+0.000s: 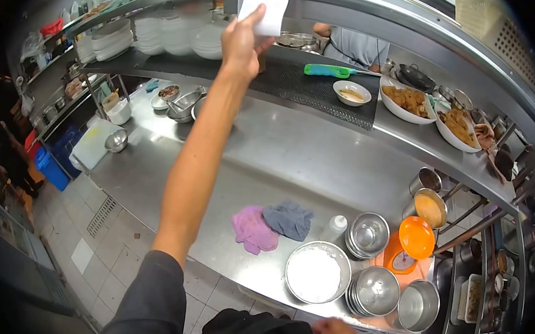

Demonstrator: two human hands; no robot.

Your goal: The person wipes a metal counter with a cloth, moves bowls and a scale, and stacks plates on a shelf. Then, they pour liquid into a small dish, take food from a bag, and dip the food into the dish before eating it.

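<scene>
**Paper slip held up at the shelf rail**

A white paper slip [266,7] sits against the curved steel rail of the upper shelf [384,16], its long axis running nearly upright with a slight lean to the right at the top. The left hand [242,44] is raised at full reach and its fingers [256,15] are pinched together on the slip's lower left edge, thumb under and index along the side.

Just behind the slip, stacked white bowls [176,35] fill the shelf to the left, and a green-handled tool [327,70] lies on a black mat [306,87] to the right, beside a small sauce bowl [351,93]. Further right stand two white dishes of fried food [408,101]. Another person's grey-shirted torso [356,46] shows through the gap beyond the shelf.

Below the outstretched arm lies the steel worktop [283,155], carrying a pink cloth [253,228] touching a grey cloth [289,219], a bowl of white powder [315,273], stacked metal bowls [369,234] and an orange scale [412,245].

The right hand [334,332] hangs low near the worktop's near edge, well apart from the slip; its fingers look loosely curled and hold nothing that can be seen.
</scene>
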